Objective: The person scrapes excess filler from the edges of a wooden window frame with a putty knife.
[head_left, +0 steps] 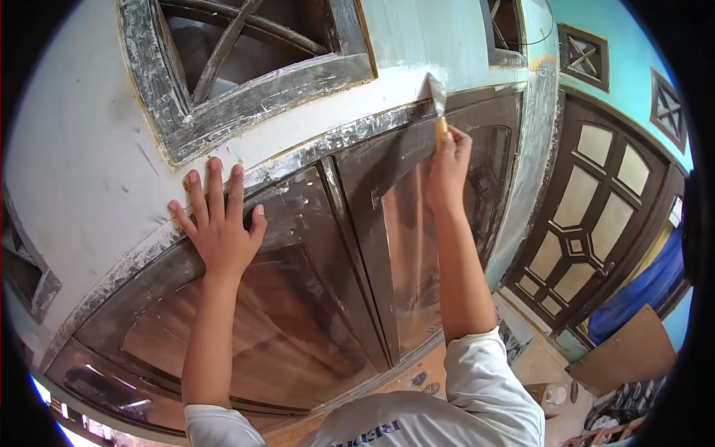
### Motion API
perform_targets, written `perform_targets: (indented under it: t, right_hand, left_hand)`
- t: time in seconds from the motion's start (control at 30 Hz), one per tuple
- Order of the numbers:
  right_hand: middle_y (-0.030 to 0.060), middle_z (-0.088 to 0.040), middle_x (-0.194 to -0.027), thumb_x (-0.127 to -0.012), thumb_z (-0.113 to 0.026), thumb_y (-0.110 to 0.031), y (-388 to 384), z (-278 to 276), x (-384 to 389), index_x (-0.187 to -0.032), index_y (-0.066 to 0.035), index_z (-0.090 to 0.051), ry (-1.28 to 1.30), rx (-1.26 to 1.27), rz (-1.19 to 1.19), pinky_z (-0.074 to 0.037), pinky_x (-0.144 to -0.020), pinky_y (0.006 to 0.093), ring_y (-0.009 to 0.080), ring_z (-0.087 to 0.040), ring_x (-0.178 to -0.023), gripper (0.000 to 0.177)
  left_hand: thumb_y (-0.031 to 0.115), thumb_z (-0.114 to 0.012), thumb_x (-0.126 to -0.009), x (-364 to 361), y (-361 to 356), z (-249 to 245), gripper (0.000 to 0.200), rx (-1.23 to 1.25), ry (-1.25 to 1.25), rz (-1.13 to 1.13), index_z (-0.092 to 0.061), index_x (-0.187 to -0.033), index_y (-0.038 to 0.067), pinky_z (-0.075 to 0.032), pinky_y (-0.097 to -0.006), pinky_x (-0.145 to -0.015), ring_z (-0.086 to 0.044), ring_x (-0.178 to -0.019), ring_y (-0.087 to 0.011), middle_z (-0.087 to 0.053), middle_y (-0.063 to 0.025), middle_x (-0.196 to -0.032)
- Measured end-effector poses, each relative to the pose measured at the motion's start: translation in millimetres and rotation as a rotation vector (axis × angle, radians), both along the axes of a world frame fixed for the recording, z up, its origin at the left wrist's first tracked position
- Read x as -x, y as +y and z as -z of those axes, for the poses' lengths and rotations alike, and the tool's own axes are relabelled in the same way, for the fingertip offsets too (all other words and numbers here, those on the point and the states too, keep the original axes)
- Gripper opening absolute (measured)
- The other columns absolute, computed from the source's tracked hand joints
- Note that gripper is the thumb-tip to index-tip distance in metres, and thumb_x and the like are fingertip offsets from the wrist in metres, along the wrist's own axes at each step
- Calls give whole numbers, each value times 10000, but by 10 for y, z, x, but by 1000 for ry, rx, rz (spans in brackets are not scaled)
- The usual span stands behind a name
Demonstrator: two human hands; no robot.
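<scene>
My right hand (pixel 450 167) is closed around the yellowish handle of a putty knife (pixel 438 97). Its flat metal blade points up against the wall (pixel 402 83), right above the top edge of the window frame, where fresh white filler shows. My left hand (pixel 218 220) lies with spread fingers on the upper rail of the brown window frame (pixel 287 201), fingertips reaching onto the whitish, paint-spattered strip. Nothing is in that hand. Below both hands are the glass panes (pixel 261 320) of the shutters.
Above the rail sits a wooden vent frame (pixel 253 89) with crossed slats. At right stand a dark paneled door (pixel 585 216), a blue cloth (pixel 633 276) and a brown board (pixel 629 350). Dark patterned fabric (pixel 629 402) lies at lower right.
</scene>
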State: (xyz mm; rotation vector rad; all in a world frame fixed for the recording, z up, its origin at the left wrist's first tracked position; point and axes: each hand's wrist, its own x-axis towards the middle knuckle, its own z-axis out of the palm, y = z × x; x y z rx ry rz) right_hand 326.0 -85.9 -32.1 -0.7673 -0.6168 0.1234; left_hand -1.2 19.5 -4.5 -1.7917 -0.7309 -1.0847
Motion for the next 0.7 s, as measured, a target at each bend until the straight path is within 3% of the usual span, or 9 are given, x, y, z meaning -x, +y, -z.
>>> perform_targets:
  t: [0.13,0.2,0.27,0.37,0.53,0.57,0.6,0.67,0.7]
  right_hand:
    - [18,-514,-893,-1037,-457,-206,15,-27,-92,-1215,-40,-485,49,8,32,-385,-618,234,60,-438,-732,245]
    - [35,-516,-922,-1039,-441,-203,68,4,-167,-1204,-32,-492,-96,4,155,-389,-615,237,62,-443,-751,243]
    - [-14,-508,-865,-1038,-457,-241,4,-121,-266,-1188,-69,-525,60,-18,27,-359,-552,216,44,-409,-662,239]
    - [20,-526,-859,-1038,-459,-202,-95,-127,-233,-1201,-27,-494,42,4,-6,-387,-581,232,40,-432,-697,241]
    - [35,-544,-904,-1035,-473,-199,5,-94,-375,-1194,-3,-496,-150,67,158,-406,-606,238,74,-450,-700,253]
    - [60,-558,-982,-1034,-475,-190,2,-101,-432,-1191,3,-507,-143,23,111,-433,-710,245,98,-487,-792,251]
    - [60,-558,-982,-1034,-475,-190,-15,-71,-461,-1191,3,-507,-142,22,110,-433,-710,245,98,-487,-792,251]
    - [84,-555,-1063,-1031,-482,-187,-80,-13,-439,-1187,2,-518,-183,62,110,-426,-825,258,106,-493,-917,248]
    - [95,-564,-1093,-1028,-491,-187,-139,46,-379,-1183,1,-524,-86,153,-11,-418,-901,280,127,-503,-993,246]
  left_hand:
    - [392,-592,-853,-1,19,18,697,4,2,0,-431,-1510,225,17,-615,-1172,-159,-1520,-349,-266,-69,-1635]
    - [390,-591,-852,-26,22,-1,700,-6,-3,-2,-429,-1511,219,18,-614,-1172,-156,-1520,-349,-265,-70,-1636]
    - [389,-590,-851,-9,-2,25,702,-8,3,-14,-427,-1512,214,19,-613,-1172,-152,-1521,-348,-263,-70,-1636]
    - [387,-588,-851,-24,5,15,704,-18,-4,4,-427,-1512,206,21,-611,-1172,-153,-1521,-349,-258,-68,-1638]
    - [390,-583,-859,-33,9,19,694,-14,-9,-6,-426,-1511,210,19,-616,-1170,-148,-1521,-350,-244,-67,-1643]
    - [390,-583,-859,-27,9,15,694,-16,-6,-8,-426,-1511,210,19,-616,-1170,-148,-1521,-350,-244,-67,-1643]
    - [388,-584,-858,-24,13,17,695,-13,-5,-7,-427,-1511,209,17,-618,-1170,-147,-1522,-349,-243,-68,-1643]
    - [386,-585,-858,-26,19,23,695,-13,-11,-4,-427,-1511,208,15,-620,-1169,-145,-1523,-348,-243,-68,-1643]
    - [385,-587,-856,-27,22,23,695,-13,-9,-1,-429,-1510,207,13,-621,-1168,-144,-1523,-347,-244,-69,-1642]
